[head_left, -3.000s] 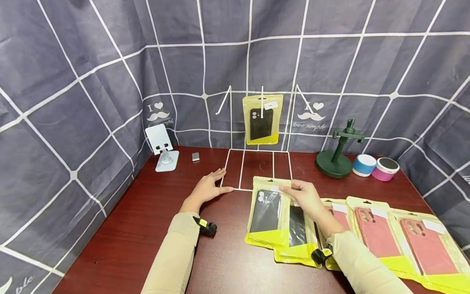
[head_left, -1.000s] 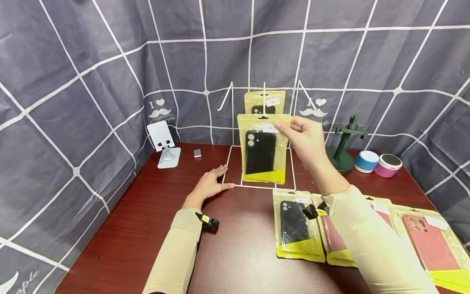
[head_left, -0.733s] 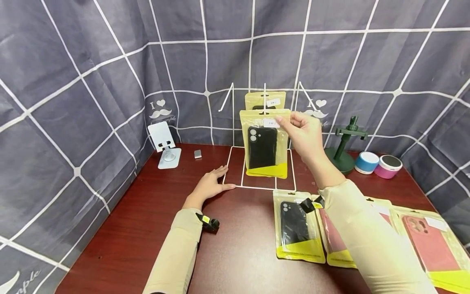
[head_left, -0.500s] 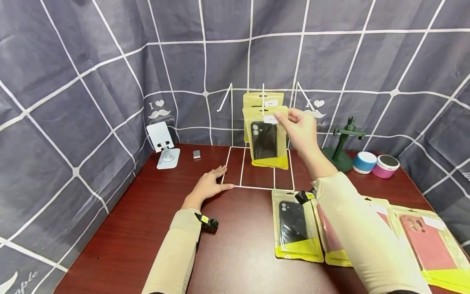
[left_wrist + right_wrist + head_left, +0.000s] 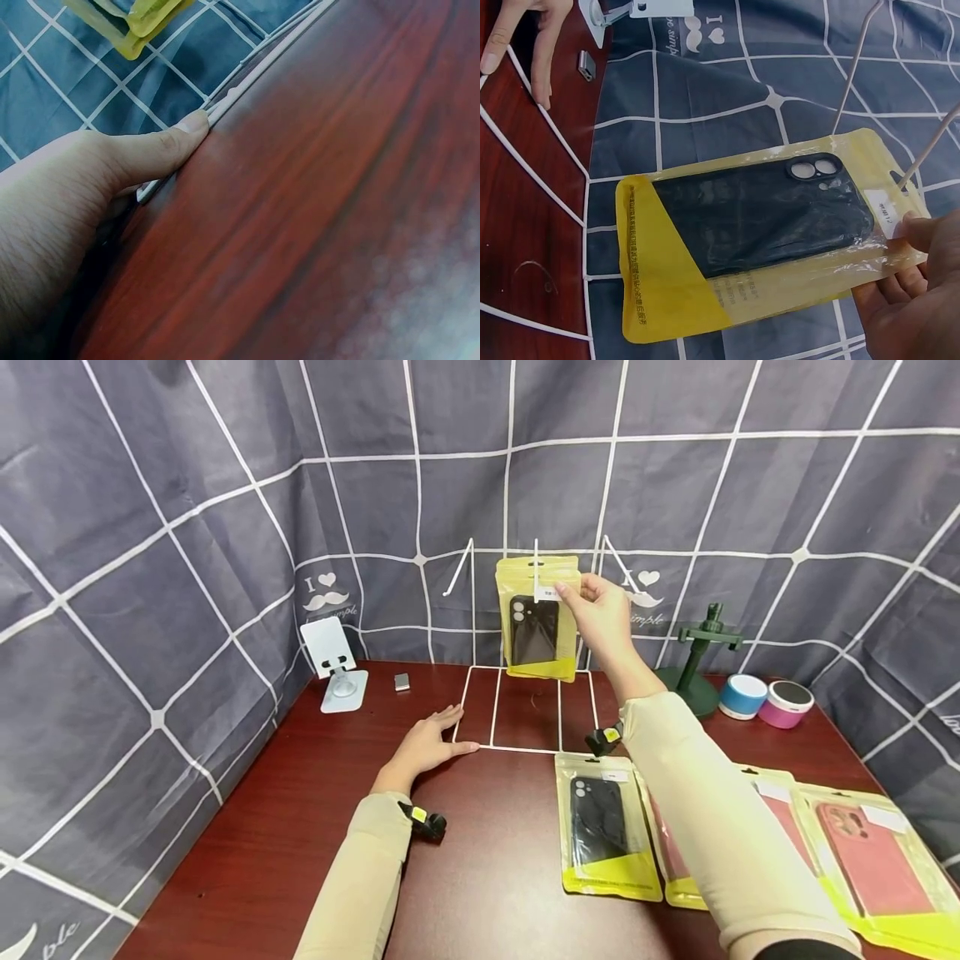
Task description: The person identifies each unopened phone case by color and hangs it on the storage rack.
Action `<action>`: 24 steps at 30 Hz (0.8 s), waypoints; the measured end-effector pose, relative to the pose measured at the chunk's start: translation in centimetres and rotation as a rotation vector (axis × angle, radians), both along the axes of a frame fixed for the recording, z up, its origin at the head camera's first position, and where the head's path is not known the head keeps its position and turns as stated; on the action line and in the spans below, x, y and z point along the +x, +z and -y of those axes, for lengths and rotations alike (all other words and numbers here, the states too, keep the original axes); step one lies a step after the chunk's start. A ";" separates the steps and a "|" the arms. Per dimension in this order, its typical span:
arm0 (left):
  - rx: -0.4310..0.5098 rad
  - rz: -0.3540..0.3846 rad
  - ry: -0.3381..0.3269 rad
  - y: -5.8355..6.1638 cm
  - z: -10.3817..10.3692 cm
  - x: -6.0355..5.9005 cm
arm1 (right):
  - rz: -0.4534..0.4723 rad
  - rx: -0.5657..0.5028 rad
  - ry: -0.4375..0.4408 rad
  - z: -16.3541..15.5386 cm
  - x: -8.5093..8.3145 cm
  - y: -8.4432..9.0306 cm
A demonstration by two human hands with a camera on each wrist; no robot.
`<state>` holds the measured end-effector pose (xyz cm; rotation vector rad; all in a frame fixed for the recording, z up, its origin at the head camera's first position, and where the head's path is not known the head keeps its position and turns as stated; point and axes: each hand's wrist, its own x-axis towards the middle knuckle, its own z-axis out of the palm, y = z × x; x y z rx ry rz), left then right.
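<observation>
My right hand (image 5: 603,614) pinches the label-side upper edge of a yellow-and-clear pouch holding a black phone case (image 5: 534,631). It hangs upright in front of another such pouch at the middle hook (image 5: 536,556) of a white wire display rack (image 5: 525,750). In the right wrist view the hook's rod passes into the hang hole of the pouch (image 5: 795,277), with thumb in front and fingers behind. My left hand (image 5: 423,743) rests on the rack's base at its left front corner, fingers extended; in the left wrist view its thumb (image 5: 161,154) lies on the front wire.
Several pouched phone cases lie at the right: one black (image 5: 597,818), others pink (image 5: 873,860), partly under my right sleeve. Behind them stand a green stand (image 5: 697,664), a blue speaker (image 5: 742,697) and a pink speaker (image 5: 785,706). A white phone stand (image 5: 327,647) is at back left.
My right hand has lifted the black phone case pouch off the table, then moved it up and back onto the middle hook, against the pouch behind. My left hand has stayed on the rack.
</observation>
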<state>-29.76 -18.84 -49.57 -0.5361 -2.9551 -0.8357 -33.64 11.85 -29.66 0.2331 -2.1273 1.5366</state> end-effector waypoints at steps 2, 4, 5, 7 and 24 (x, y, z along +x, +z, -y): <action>0.006 0.003 -0.001 0.0 -0.1 0.1 | -0.002 0.003 -0.011 0.0 -0.2 0.0; 0.009 0.009 -0.002 0.0 -0.1 0.1 | -0.002 0.003 -0.021 0.0 -0.3 0.0; 0.010 0.013 0.000 0.1 -0.1 0.2 | 0.000 -0.002 -0.020 0.0 -0.3 0.0; 0.006 0.016 0.004 0.1 -0.1 0.2 | 0.009 -0.018 -0.019 -0.1 -0.3 -0.1; -0.004 0.010 -0.001 0.1 -0.1 0.1 | 0.013 -0.039 0.024 -2.5 0.3 -1.7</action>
